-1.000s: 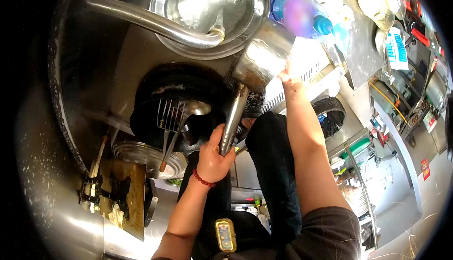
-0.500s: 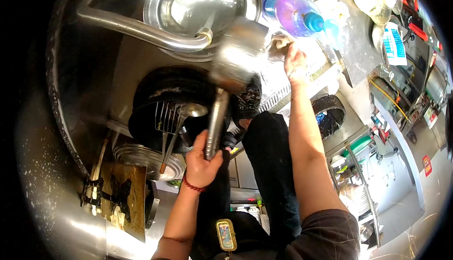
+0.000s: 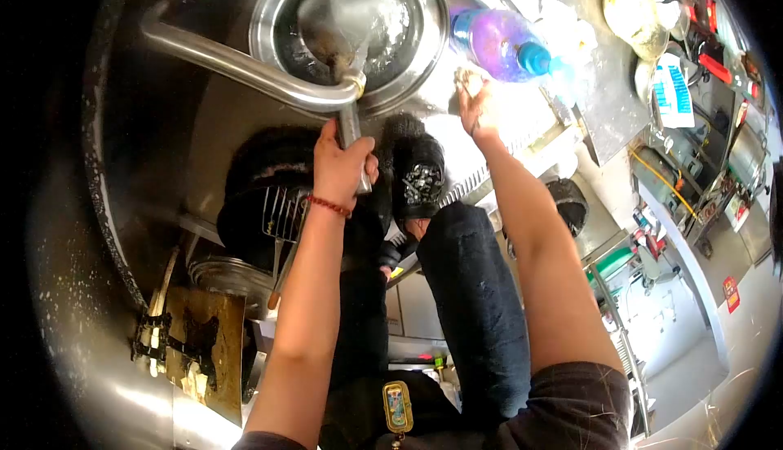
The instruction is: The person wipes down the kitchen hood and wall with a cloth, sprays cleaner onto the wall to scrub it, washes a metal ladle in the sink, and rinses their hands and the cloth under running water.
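Steel tap spout point(image 3: 253, 75) reaches over round metal basin point(image 3: 431, 34). Left hand point(image 3: 342, 168) wrapped round metal dipper point(image 3: 350, 128) by its handle; dipper's long axis runs forward from fist, under spout, head in basin. Left hand nearer; right hand point(image 3: 479, 111), apart to right, pinches crumpled wad point(image 3: 466, 80), material unclear, near purple bottle point(image 3: 493, 42).

1. My left hand point(image 3: 341, 164) is gripping a long-handled metal dipper point(image 3: 351, 126), just under the curved faucet point(image 3: 245, 66).
2. This dipper is pointing into the round basin point(image 3: 430, 46).
3. My right hand point(image 3: 479, 112) is holding a small crumpled thing point(image 3: 469, 80) near the purple bottle point(image 3: 493, 44).
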Motion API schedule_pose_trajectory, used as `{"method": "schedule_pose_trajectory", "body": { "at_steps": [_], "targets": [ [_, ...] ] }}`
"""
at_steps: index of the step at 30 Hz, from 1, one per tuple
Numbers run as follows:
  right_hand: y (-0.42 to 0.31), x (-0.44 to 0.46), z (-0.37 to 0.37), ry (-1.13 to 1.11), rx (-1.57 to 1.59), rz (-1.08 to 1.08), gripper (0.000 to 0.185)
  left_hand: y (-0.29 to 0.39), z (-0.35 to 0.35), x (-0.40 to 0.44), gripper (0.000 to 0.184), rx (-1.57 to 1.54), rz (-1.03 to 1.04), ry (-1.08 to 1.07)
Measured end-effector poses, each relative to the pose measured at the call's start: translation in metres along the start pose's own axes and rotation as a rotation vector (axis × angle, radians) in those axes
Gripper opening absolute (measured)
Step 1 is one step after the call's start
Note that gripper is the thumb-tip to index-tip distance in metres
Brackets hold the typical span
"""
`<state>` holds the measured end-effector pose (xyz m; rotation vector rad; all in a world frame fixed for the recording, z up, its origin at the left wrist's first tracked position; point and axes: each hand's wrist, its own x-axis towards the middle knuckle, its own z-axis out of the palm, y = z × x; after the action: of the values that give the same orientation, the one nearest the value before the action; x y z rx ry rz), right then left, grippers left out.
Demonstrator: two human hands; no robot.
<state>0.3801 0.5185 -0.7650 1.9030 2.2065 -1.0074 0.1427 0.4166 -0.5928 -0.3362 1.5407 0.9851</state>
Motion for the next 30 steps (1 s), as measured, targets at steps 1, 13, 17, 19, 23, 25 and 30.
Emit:
{"method": "schedule_pose_trajectory", "body": {
  "at_steps": [1,13,17,19,23,25,30],
  "targets": [
    [0.003,-0.002,0.005,0.14,0.127,-0.079,0.042,0.002,0.001,-0.002,0.031,-0.078,-0.027,-0.046],
    [-0.045,-0.028,-0.022,-0.093,1.417,0.778,0.025,-0.041,-0.051,-0.121,0.053,0.222,-0.027,-0.273],
    [-0.051,-0.04,-0.031,-0.142,1.161,0.704,0.022,-0.054,-0.043,-0.133,0.057,0.676,0.258,-0.262],
    [-0.047,-0.041,-0.027,-0.14,1.067,0.62,0.02,-0.051,-0.041,-0.134,0.056,0.786,0.32,-0.266],
    [-0.034,-0.045,-0.031,-0.022,0.594,0.183,0.027,-0.061,-0.057,-0.122,0.059,1.023,0.53,-0.181],
    [-0.033,-0.044,-0.007,0.079,0.045,-0.055,0.033,-0.067,-0.068,-0.113,0.058,1.033,0.641,-0.099],
    [-0.024,-0.011,-0.008,-0.126,0.098,-0.177,0.047,-0.038,-0.06,-0.081,0.055,0.911,0.636,0.04]
  ]
}}
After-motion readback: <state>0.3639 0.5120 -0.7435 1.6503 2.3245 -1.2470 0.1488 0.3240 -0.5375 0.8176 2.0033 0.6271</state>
